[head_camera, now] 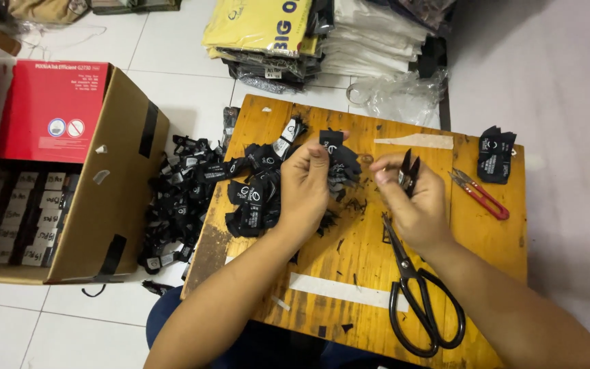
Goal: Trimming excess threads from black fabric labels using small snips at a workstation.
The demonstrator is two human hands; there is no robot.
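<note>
My left hand (306,189) pinches a small black woven label (336,147) with white print, holding it up over the wooden board (459,225). My right hand (414,201) grips a small black thread snip (408,171), its blades pointing up, just right of the label. A loose heap of black labels (257,191) lies under and left of my left hand. Small black offcuts are scattered on the board between my hands.
Large black scissors (421,301) lie on the board below my right hand. Red-handled snips (481,194) and a small stack of black labels (496,154) sit at the right. More labels (175,205) spill on the floor beside an open cardboard box (114,184). Folded garments (322,34) are piled beyond.
</note>
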